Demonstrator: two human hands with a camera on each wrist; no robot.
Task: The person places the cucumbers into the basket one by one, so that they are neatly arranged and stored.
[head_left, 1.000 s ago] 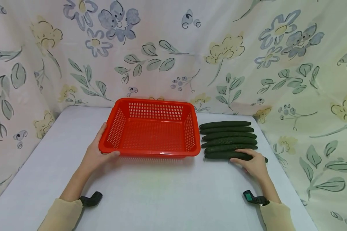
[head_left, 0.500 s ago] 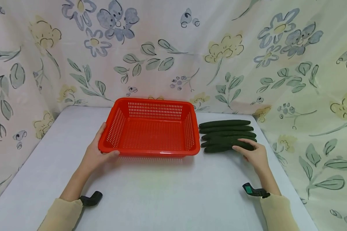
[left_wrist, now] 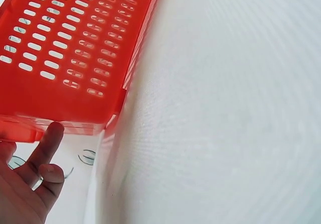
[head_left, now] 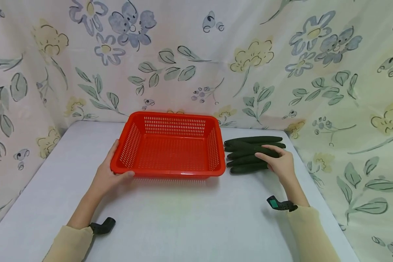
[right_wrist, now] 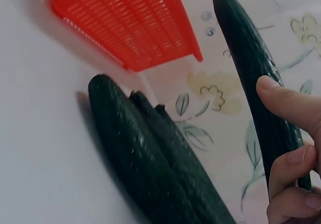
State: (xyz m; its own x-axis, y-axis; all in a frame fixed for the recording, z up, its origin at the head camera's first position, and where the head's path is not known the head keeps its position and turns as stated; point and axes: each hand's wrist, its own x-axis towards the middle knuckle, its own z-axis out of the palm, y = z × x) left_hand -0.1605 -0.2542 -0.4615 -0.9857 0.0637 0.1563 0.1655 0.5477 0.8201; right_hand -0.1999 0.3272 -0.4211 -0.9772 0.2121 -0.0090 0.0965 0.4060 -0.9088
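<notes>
"What's the left hand (head_left: 109, 178) on?"

"It holds the red basket (head_left: 170, 172) by its near left corner, thumb at the front rim, fingers along the side. The slotted floor is in full view."

"And further right?"

"One cucumber (right_wrist: 248, 48) slants above the other cucumbers (head_left: 247, 168), just beside the basket. The right hand (head_left: 280, 162) grasps it between thumb and fingers."

"Room?"

"White table (head_left: 183, 214) stretches left and widely in front; its right edge runs near the right hand, patterned cloth (head_left: 183, 91) beyond."

Left grip (head_left: 107, 177) is spread, right grip (head_left: 282, 162) is curled, both forearms (head_left: 85, 208) stretch forward
</notes>
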